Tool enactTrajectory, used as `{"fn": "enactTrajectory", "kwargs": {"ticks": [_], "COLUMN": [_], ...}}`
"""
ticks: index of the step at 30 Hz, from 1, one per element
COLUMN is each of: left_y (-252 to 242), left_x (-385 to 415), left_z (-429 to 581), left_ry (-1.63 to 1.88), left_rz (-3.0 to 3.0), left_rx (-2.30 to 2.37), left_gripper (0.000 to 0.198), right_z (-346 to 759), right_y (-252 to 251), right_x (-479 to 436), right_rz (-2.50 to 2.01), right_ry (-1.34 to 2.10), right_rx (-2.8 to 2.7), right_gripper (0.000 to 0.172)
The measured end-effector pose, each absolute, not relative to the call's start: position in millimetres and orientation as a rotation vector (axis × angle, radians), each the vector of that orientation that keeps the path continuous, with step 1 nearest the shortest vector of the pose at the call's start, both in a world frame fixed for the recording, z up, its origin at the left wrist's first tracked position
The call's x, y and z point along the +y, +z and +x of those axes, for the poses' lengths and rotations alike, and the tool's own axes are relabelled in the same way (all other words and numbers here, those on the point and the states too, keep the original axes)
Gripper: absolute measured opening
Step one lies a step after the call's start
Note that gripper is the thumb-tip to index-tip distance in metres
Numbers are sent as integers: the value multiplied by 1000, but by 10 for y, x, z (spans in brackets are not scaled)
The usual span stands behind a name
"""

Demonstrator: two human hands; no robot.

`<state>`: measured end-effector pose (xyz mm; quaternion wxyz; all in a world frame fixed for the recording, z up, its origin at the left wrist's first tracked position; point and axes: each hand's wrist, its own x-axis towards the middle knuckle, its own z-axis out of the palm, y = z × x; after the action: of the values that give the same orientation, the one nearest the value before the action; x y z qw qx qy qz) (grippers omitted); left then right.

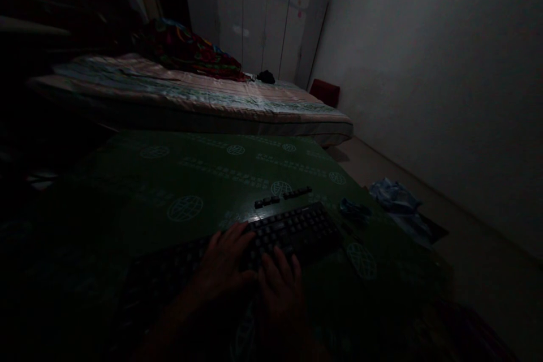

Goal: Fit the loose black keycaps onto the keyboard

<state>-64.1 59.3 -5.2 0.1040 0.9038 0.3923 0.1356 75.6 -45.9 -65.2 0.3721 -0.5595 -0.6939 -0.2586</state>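
Note:
A black computer keyboard lies at a slant on a green board printed with pale globe marks. Over its middle rests my left hand, palm down, fingers stretched over the keys and thumb reaching right. My right hand is at the keyboard's near edge, its fingers apart and the tips on or just above the keys. Neither hand appears to hold anything. Just beyond the keyboard, several loose black keycaps stand in a row. Dim light hides the keyboard's left part and both wrists.
A crumpled dark cloth lies right of the keyboard. Light blue plastic or fabric sits farther right. Past the board's far edge is a bed with a striped sheet and a red blanket. A pale wardrobe stands behind.

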Motion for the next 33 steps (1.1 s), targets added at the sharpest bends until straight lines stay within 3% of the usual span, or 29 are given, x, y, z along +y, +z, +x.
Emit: {"fn": "enactTrajectory", "kwargs": {"ticks": [11, 20, 25, 33], "left_y": [227, 936, 638, 172], "left_x": [519, 434, 311, 26], "left_z": [-605, -522, -544, -548], "left_ry": [291, 112, 129, 559], "left_rz": [2666, 2816, 2830, 2763], "left_rx": [1121, 912, 774, 976], "left_gripper": [59, 19, 20, 14], "right_z": [759, 767, 785, 847], "right_y": [-547, -423, -398, -381], "right_x": [-533, -666, -684, -731], "right_rz": [-1514, -1591, -1554, -1559], "right_ry": [-605, -470, -549, -542], "right_rx": [-1778, -1822, -1866, -1959], "right_gripper": [28, 28, 28, 31]}}
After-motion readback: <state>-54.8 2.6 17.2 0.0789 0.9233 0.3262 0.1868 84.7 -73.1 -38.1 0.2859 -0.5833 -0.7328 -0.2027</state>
